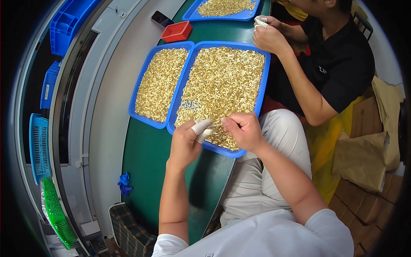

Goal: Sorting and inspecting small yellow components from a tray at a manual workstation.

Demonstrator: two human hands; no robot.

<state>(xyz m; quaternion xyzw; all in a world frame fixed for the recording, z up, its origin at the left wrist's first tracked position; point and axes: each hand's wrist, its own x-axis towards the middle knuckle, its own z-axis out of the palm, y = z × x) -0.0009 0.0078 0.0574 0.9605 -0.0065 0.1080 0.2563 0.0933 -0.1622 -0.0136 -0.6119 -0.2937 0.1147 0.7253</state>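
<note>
My left hand (183, 141) wears white finger cots on its thumb and forefinger, which are pinched together over the near end of a large blue tray (171, 112). What sits between those fingertips is too small to make out. Close beside it, my bare right hand (246, 130) pinches a thin, stick-like thing (217, 125) that points toward the left fingertips. Many small gold-coloured metal pieces (224, 81), short and tube-like, fill the tray below both hands. At the tray's left side, a patch of blue bottom shows through the pieces.
A second blue tray (132, 100) of gold pieces adjoins on the left; another blue tray (224, 18) lies at the far end. A red bin (176, 31) and a phone (162, 19) lie beyond. On the right, a co-worker (338, 64) in black sits with hands over the table (147, 171).
</note>
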